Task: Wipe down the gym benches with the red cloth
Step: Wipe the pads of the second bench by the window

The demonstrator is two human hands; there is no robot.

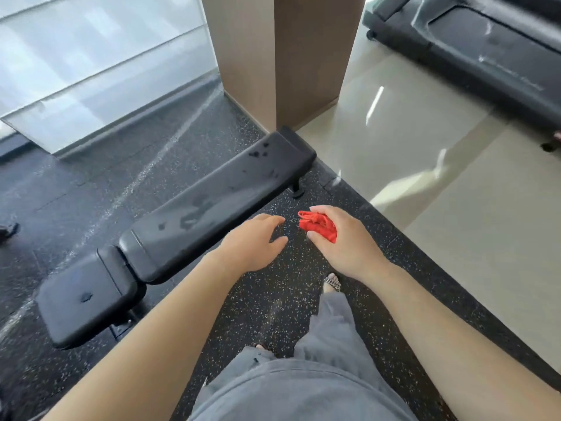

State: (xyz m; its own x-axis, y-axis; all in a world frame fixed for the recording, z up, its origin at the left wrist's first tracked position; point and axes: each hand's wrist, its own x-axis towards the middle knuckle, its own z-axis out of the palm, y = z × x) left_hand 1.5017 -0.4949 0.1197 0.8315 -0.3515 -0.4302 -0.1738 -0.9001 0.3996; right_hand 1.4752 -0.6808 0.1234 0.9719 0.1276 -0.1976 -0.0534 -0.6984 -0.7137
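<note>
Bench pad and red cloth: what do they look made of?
Bench pad: probably black vinyl or faux leather over padding; smooth, slightly glossy, with dark wet-looking blotches sitting on the surface. Red cloth: soft woven or knit fabric, matte, crumpled into folds in the right hand; exact fibre unclear.
</note>
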